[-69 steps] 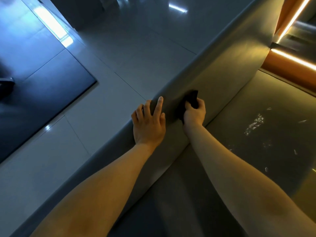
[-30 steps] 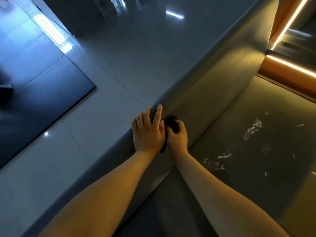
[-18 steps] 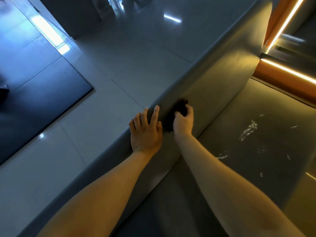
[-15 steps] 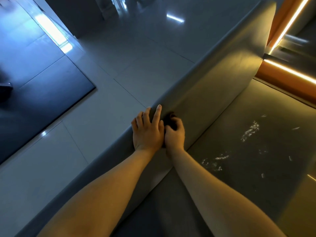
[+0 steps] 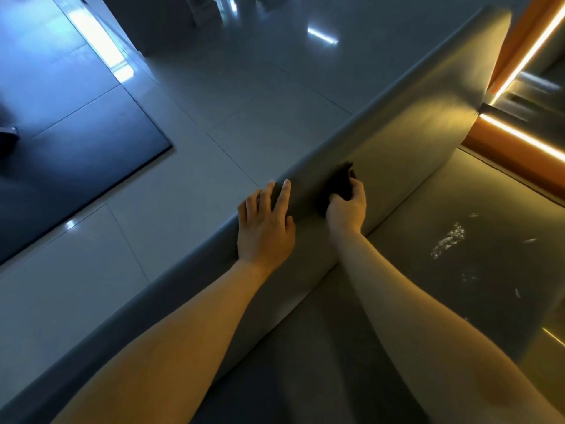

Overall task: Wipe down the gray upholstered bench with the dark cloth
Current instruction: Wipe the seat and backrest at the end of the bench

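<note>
Glossy gray floor tiles (image 5: 189,191) fill the upper left of the frame, with a dark blue floor panel (image 5: 76,142) at the far left and pale light reflections streaking across them. Running diagonally from the lower left to the upper right is the gray upholstered bench (image 5: 406,123), its raised backrest catching warm yellow light, with the flat seat spreading to the lower right. Orange-lit trim with glowing strip lights (image 5: 519,139) sits at the upper right edge. On the seat, right of centre, lie scattered white crumbs or flecks (image 5: 448,240). Near the middle of the frame, the left hand (image 5: 264,224) rests flat on the top edge of the backrest, fingers straight and slightly spread. Just to its right, apart from it, the right hand (image 5: 347,209) has its fingers curled around the dark cloth (image 5: 339,182), bunched and pressed against the inner face of the backrest, a little above where backrest meets seat. Both bare forearms stretch in from the bottom of the frame.
</note>
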The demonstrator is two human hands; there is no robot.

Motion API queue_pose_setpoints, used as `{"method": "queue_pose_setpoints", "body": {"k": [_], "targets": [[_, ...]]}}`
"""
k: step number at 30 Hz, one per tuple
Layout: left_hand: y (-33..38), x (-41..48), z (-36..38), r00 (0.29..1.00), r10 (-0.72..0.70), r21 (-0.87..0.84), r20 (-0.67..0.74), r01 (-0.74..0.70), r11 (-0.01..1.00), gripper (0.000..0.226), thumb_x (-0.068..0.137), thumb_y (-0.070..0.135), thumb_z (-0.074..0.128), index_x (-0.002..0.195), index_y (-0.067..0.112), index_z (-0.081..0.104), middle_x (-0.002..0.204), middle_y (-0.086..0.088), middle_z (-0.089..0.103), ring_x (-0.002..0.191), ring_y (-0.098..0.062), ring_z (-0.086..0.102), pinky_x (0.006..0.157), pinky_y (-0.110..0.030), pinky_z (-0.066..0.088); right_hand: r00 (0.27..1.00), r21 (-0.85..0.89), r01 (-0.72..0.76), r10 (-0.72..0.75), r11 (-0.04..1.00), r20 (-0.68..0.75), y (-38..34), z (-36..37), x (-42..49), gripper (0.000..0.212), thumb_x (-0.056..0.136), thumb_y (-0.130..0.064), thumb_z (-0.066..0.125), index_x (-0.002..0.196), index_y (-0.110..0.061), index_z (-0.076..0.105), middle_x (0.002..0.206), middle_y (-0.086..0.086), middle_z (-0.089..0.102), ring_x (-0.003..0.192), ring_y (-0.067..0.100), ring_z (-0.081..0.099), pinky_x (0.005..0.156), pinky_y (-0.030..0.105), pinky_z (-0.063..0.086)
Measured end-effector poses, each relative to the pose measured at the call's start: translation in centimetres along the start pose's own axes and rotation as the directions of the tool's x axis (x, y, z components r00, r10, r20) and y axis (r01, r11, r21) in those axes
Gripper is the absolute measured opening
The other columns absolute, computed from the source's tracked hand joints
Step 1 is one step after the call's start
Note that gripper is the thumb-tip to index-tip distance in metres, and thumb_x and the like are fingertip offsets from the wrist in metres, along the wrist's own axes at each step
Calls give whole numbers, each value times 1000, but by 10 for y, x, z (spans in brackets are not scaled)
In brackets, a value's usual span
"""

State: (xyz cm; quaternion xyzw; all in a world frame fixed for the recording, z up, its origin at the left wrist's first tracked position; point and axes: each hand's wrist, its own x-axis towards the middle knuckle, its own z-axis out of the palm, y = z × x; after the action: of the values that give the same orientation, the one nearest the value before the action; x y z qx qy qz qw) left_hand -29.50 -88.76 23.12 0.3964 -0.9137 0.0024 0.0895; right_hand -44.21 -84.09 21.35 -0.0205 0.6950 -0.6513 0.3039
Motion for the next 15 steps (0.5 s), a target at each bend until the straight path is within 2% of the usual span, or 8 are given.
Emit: {"method": "queue_pose_setpoints", "body": {"k": [4,7,9,10,12,14,15], "targets": [[-6,-7,-14,996,28,-98,81,-20,995,64,99,22,53,158,16,27,161,-15,28,143,-34,30,116,-48,27,991,-39,16,-10,999,135,22,11,-64,42,85,-5,57,118,-29,65,120,-3,63,113,18,61,99,43,54],[-18,-28,-23,993,28,-125,117,-13,992,62,101,24,51,157,26,27,164,-11,23,150,-32,20,119,-49,26,952,-99,19,12,995,307,36,17,-110,31,80,-11,61,103,-31,68,109,-1,66,100,22,68,87,48,60],[-34,-49,-29,993,-8,-80,114,17,997,62,99,30,54,156,30,29,161,-11,26,145,-36,24,115,-54,33,929,-190,96,-20,977,369,37,10,-114,32,86,-6,60,109,-27,66,113,-3,64,105,19,65,87,35,58],[-44,-59,-31,992,-43,-55,119,50,997,64,97,36,56,155,31,29,159,-11,29,142,-37,27,113,-56,35,936,-226,156,-71,962,346,32,6,-107,36,88,-2,60,117,-24,65,118,-5,61,110,15,61,91,27,53],[-62,-75,-36,987,-113,-4,117,115,993,69,95,48,57,155,32,27,153,-11,35,136,-36,32,109,-54,35,967,-249,226,-186,942,172,14,0,-84,46,90,0,61,132,-18,59,124,-3,55,117,15,55,101,25,44],[-72,-87,-38,985,-145,27,93,143,989,70,94,54,55,154,32,27,147,-8,41,130,-34,36,106,-50,33,986,-159,168,-167,973,16,-11,3,-60,48,95,-4,58,140,-19,54,126,-3,49,118,15,52,103,26,42],[-74,-91,-38,986,-140,24,88,138,990,69,95,54,54,155,31,27,147,-7,42,129,-34,37,106,-49,34,992,-114,128,-129,985,3,-19,8,-56,47,97,-4,54,141,-20,53,126,-4,47,117,15,52,103,27,42]]}}
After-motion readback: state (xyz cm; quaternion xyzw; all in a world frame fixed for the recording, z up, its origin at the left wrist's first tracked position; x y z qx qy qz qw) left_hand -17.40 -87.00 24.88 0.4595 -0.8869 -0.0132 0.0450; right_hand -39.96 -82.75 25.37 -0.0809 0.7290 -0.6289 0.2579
